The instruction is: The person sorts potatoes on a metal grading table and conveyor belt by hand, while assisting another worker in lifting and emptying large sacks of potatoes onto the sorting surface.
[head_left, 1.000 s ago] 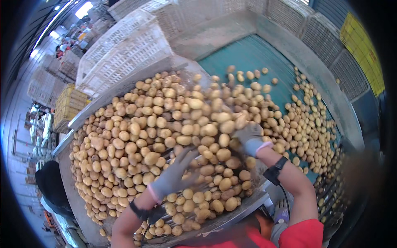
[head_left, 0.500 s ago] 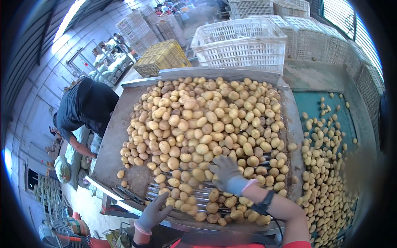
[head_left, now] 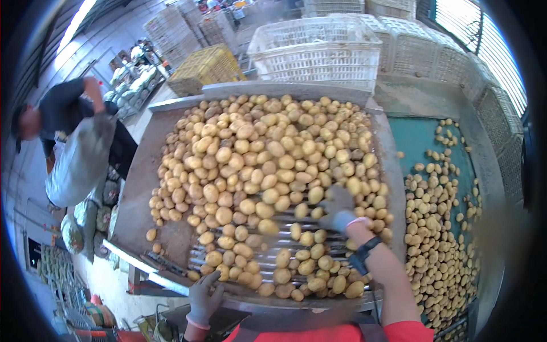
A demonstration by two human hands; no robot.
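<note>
A heap of yellow potatoes (head_left: 268, 154) covers a grey metal sorting table (head_left: 142, 188) with rollers at its near end. My right hand (head_left: 337, 210), in a grey glove with a black wristband, reaches out over the potatoes near the table's right side; whether it grips one I cannot tell. My left hand (head_left: 204, 296), also in a grey glove, rests with fingers spread on the table's near metal edge, holding nothing.
More potatoes (head_left: 439, 211) lie on a green belt (head_left: 416, 139) to the right. White plastic crates (head_left: 319, 48) and a yellow crate (head_left: 205, 68) stand behind the table. A person in a dark shirt (head_left: 68, 114) handles a filled sack (head_left: 80, 162) at the left.
The view has swung left. My left hand came off the potatoes down to the table's near edge. My right hand stays over the potatoes. The person at left has lifted a sack.
</note>
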